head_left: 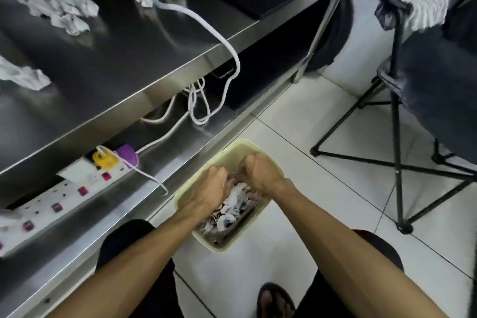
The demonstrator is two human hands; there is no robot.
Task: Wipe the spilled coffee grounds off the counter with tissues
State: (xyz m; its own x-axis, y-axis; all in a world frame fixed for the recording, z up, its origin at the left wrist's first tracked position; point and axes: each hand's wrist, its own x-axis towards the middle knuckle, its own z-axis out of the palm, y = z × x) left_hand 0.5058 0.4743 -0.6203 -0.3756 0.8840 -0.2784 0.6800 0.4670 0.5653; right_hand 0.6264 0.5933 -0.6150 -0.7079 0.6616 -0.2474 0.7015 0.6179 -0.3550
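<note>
Both curled hands, left hand (215,183) and right hand (259,171), reach into one bin (227,153); their contents are hidden. Three tissue clusters (60,9) lie on the desk (124,59).

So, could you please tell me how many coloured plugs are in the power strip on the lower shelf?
2: a yellow plug and a purple plug sit side by side at the far end of the power strip. Its near end runs out of frame, so more may be hidden.

The person's two forearms are bare with no sleeves showing, the left hand (216,183) and right hand (259,173) carry no visible rings or watch, dark black trousers (134,248) cover both knees, and what looks like a dark open sandal (275,301) is on one foot.
</note>
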